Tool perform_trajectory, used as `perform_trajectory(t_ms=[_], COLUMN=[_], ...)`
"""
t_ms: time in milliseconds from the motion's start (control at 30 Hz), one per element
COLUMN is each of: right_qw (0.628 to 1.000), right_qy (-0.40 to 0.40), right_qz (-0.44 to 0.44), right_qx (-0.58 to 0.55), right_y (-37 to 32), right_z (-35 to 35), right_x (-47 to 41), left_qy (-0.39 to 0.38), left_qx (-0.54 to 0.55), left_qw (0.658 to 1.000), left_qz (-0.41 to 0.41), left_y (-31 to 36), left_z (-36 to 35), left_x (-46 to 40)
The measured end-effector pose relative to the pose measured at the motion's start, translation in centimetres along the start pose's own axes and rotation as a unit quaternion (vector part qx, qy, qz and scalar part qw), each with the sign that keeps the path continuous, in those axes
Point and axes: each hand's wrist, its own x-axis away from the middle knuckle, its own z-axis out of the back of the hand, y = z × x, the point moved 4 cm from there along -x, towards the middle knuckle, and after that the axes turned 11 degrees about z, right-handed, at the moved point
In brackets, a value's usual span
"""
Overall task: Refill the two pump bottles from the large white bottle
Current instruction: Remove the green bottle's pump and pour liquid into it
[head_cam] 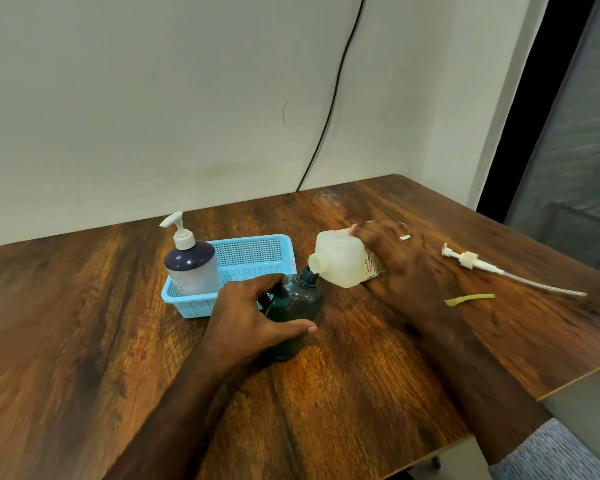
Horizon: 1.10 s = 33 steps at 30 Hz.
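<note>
1 wooden table (378, 358) fills the view, set against a pale wall with 1 black cable (333, 109) hanging down it. On the table stands 1 light blue basket (253, 254), holding 1 pump bottle (191, 268) with a dark top, pale body and white pump head, upright in the basket's left end. 2 hands work in front of it. The right hand (399, 261), wearing 1 ring, is wrapped around 1 large white bottle (343, 258), tipped on its side so its open neck touches the mouth of 1 dark green bottle (298, 306). That dark bottle stands upright on the table just right of the basket, capless, with the left hand (253, 317) curled around its body, thumb in front. To the right lie 1 loose white pump with its long tube (492, 268) and, nearer, 1 small green strip (470, 299).
</note>
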Motion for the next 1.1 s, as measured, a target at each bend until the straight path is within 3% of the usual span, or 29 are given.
perform_trajectory(t_ms=[1100], right_qw=[1.0], right_qy=[0.005], right_qz=[0.007], right_qx=[0.012], right_y=[0.0], right_z=[0.24], right_x=[-0.06], left_qy=[0.0], left_qx=[0.001], left_qw=[1.0], left_qz=[-0.007], left_y=[-0.03], left_z=[-0.03], left_x=[-0.02])
